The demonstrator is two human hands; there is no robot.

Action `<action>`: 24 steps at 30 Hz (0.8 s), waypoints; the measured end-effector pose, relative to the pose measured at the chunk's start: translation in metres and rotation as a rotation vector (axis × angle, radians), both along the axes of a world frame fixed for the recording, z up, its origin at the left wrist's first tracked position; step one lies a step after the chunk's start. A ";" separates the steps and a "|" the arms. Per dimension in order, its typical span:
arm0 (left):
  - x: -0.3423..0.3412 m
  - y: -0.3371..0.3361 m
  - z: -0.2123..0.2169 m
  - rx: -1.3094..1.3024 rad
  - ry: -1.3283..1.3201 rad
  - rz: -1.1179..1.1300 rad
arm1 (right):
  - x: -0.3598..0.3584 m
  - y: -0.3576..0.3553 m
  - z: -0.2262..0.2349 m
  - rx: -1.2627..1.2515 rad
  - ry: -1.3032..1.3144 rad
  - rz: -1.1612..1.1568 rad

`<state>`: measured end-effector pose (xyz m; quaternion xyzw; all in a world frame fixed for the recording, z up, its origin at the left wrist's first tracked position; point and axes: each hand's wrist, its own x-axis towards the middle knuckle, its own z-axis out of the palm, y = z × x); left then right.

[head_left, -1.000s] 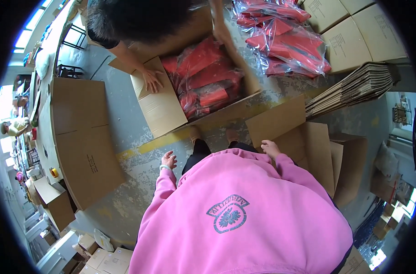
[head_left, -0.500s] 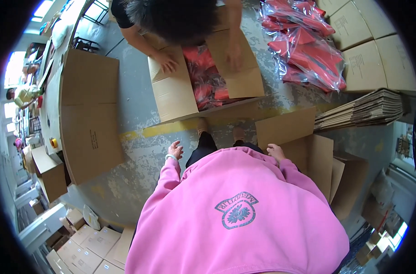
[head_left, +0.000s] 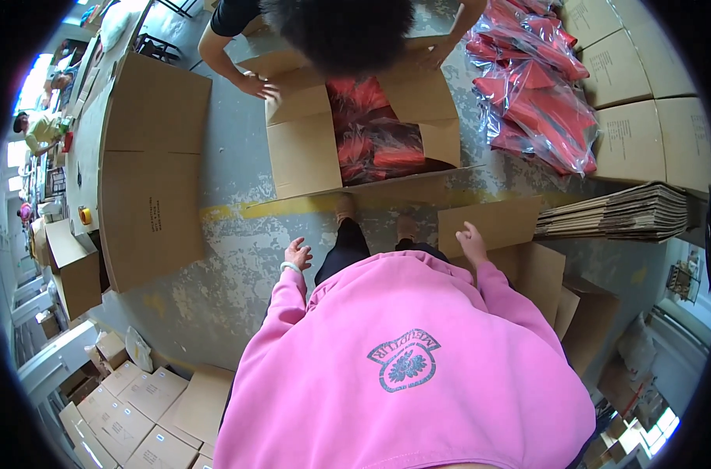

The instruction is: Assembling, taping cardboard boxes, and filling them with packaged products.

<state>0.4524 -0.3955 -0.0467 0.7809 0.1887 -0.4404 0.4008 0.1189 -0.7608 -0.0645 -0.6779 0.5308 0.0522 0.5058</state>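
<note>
Both of my hands are empty and hang in front of my pink top. My left hand (head_left: 298, 255), with a pale band at its wrist, has its fingers loosely apart above the floor. My right hand (head_left: 472, 245) is lifted, fingers partly stretched, in front of an open cardboard box (head_left: 544, 266); whether it touches that box I cannot tell. Ahead of my feet stands a large open carton (head_left: 302, 160) holding red items in clear plastic bags (head_left: 363, 137). A co-worker bends over its far side, one hand (head_left: 258, 86) at the left flap, the other at the far right corner.
Bagged red items (head_left: 539, 102) are heaped at the far right beside stacked cartons (head_left: 625, 141). Flattened cardboard (head_left: 617, 213) lies at the right. A tall cardboard sheet (head_left: 154, 180) stands against the left table, which bears a tape roll (head_left: 85, 215). More cartons (head_left: 129, 414) fill the lower left.
The co-worker's hands have moved outward on the carton, and its flaps are spread wider, showing more red items. My right hand has risen slightly. The view has shifted a little.
</note>
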 end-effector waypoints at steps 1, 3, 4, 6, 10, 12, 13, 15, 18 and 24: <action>-0.001 0.002 0.000 0.008 -0.021 -0.023 | 0.010 -0.003 0.005 -0.017 -0.088 -0.038; 0.001 0.011 0.000 0.042 -0.043 -0.109 | 0.032 -0.008 0.016 -0.033 -0.178 -0.073; 0.002 0.014 0.003 0.077 -0.059 -0.204 | 0.041 -0.009 0.021 -0.115 -0.159 -0.022; -0.003 0.010 0.012 0.127 -0.495 -0.308 | 0.059 -0.014 0.028 -0.206 -0.136 0.024; 0.007 -0.044 0.062 0.193 -0.952 -0.500 | 0.079 -0.036 0.029 -0.433 -0.190 0.027; 0.005 -0.073 0.105 0.345 -1.120 -0.738 | 0.089 -0.034 0.032 -0.500 -0.140 0.134; 0.009 -0.081 0.117 0.439 -1.089 -0.891 | 0.096 -0.029 0.033 -0.566 -0.140 0.151; 0.013 -0.101 0.129 0.388 -1.070 -1.104 | 0.106 -0.018 0.034 -0.630 -0.131 0.157; 0.030 -0.153 0.137 -0.183 -1.026 -1.153 | 0.117 0.001 0.051 -0.682 -0.196 0.193; 0.054 -0.283 0.096 -0.283 -1.281 -1.770 | 0.111 0.051 0.108 -0.593 -0.270 0.046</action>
